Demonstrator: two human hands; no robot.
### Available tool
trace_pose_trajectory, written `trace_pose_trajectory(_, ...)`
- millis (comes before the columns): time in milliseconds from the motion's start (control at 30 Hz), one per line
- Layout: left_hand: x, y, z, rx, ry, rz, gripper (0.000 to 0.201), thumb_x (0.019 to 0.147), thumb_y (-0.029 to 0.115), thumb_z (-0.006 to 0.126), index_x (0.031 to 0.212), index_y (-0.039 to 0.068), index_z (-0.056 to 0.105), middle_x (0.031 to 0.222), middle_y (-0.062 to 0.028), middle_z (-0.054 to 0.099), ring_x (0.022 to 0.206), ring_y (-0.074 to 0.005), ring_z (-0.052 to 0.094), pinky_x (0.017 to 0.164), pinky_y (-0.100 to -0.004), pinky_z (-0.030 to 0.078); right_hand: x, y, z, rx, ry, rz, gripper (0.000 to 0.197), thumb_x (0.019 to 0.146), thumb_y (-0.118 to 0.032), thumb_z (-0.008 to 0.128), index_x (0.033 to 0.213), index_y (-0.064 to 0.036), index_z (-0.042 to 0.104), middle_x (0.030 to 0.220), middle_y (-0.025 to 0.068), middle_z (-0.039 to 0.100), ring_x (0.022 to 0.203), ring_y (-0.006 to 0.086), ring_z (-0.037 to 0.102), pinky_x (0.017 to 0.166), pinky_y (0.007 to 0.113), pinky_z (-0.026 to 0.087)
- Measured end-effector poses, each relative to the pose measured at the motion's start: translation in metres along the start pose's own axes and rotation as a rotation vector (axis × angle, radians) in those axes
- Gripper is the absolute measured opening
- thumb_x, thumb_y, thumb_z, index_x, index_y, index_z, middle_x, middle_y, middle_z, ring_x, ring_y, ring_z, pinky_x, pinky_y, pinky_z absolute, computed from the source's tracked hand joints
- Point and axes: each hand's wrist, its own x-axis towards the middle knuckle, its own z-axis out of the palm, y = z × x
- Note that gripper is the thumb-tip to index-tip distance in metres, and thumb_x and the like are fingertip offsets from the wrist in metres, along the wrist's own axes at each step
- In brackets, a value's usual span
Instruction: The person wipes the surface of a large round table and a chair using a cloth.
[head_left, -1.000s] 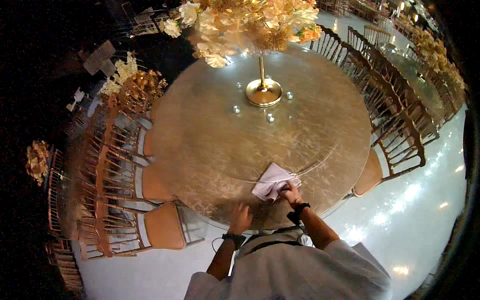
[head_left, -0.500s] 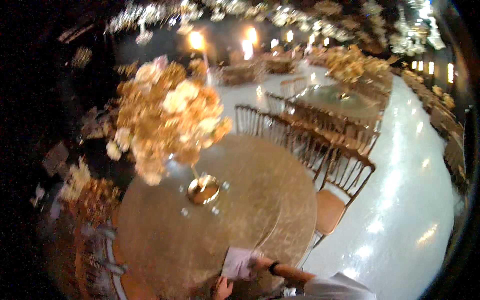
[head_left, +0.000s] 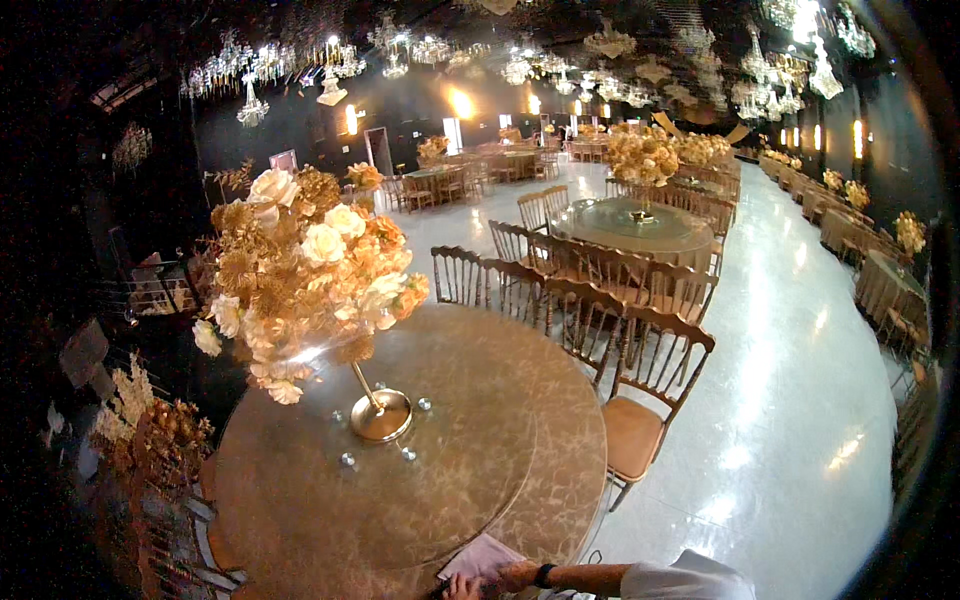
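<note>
At the near edge of a round table (head_left: 330, 500) with a brown patterned top lies a folded pinkish cloth (head_left: 485, 553). My right hand (head_left: 516, 576), with a dark band on its wrist, grips the cloth's right side. Close beside it, my left hand (head_left: 461, 588) has its curled fingers on the cloth's lower left part; the frame's bottom edge cuts this hand off. On the tabletop beyond stands a tall flower arrangement (head_left: 310, 280) of gold and cream blooms on a round gold base (head_left: 381, 416). Several small clear glass pieces (head_left: 409, 454) sit around that base.
Wooden chairs (head_left: 640, 435) with spindle backs line the table's far right side. Behind them stands another round table (head_left: 640, 228) with flowers. A pale shiny floor (head_left: 760, 400) runs along the right. Dried flowers (head_left: 165, 425) stand at the left, and chandeliers (head_left: 590, 85) hang overhead.
The view has tilted up, so the table, cloth and hands sit lower in the picture. My hands have come closer together at the cloth, and the picture is sharper.
</note>
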Motion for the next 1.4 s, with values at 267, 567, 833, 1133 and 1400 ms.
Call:
trace_pose_trajectory(267,-0.015,0.088,-0.076,0.151,-0.468,-0.067,0.065,0.095,0.039,0.047,0.149,0.015,0.02,0.152,-0.0218,0.013,0.137,-0.0461,0.013,0.108,-0.0634,0.016,-0.056,-0.016,-0.001,-0.547,-0.032,0.041,0.044,0.094,-0.03,0.044,0.135,-0.0173,0.039,0.133,0.0146,0.046,0.119,0.0292,0.05,0.094,0.041,0.046)
trace_pose_trajectory(567,-0.012,0.104,-0.06,-0.083,-0.28,-0.119,0.052,0.098,0.028,0.039,0.146,0.011,0.027,0.146,-0.0274,0.024,0.132,-0.0504,0.02,0.107,-0.0581,0.024,-0.037,0.078,0.084,-0.041,0.194,0.056,0.048,0.091,-0.029,0.044,0.137,-0.0178,0.038,0.113,0.0225,0.059,0.099,0.0376,0.06,0.076,0.045,0.053)
trace_pose_trajectory(833,-0.032,0.092,0.002,-0.034,0.104,0.071,0.055,0.087,0.036,0.055,0.132,0.005,0.046,0.131,-0.0222,0.045,0.121,-0.0419,0.042,0.099,-0.0582,0.035,-0.076,0.02,0.011,0.261,0.234,0.218,0.03,0.088,-0.024,0.059,0.11,-0.0043,0.064,0.108,0.0134,0.067,0.094,0.0274,0.064,0.082,0.04,0.05)
trace_pose_trajectory(1133,-0.009,0.109,-0.033,-0.134,0.295,-0.083,0.035,0.084,0.013,0.057,0.116,0.002,0.053,0.112,-0.0172,0.051,0.108,-0.0331,0.047,0.092,-0.0488,0.039,-0.07,0.034,-0.051,0.873,-0.048,0.123,0.033,0.083,-0.011,0.067,0.108,0.0077,0.059,0.106,0.0106,0.065,0.095,0.0169,0.059,0.085,0.027,0.048)
trace_pose_trajectory(1400,-0.003,0.113,-0.052,-0.42,0.273,-0.296,0.025,0.074,0.019,0.067,0.089,0.001,0.059,0.096,-0.0139,0.055,0.093,-0.0315,0.051,0.08,-0.0435,0.044,-0.067,0.043,-0.043,1.103,0.036,0.221,0.028,0.085,-0.006,0.064,0.11,0.0063,0.061,0.104,0.0104,0.066,0.094,0.018,0.06,0.085,0.032,0.049)
